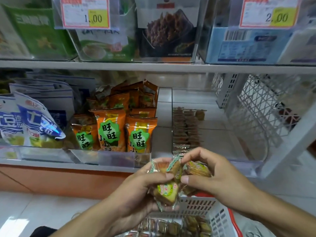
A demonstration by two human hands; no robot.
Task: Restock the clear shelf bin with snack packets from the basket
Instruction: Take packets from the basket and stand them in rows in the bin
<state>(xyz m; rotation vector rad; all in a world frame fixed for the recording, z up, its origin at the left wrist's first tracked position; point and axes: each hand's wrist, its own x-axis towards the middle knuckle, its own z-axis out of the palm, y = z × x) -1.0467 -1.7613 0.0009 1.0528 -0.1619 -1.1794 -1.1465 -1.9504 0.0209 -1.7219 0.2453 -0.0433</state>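
Both hands hold a bunch of small clear-wrapped snack packets with green and yellow labels, just in front of the lower shelf. My left hand grips the bunch from below and the left. My right hand pinches packets at the top right. The clear shelf bin stands straight behind the hands, with a row of the same brown packets along its left side. Below the hands sits the white slotted basket, with several more packets inside.
Left of the clear bin is a bin of orange snack bags, then blue and white bags. A white lattice basket leans at the right. The upper shelf carries bins with price tags.
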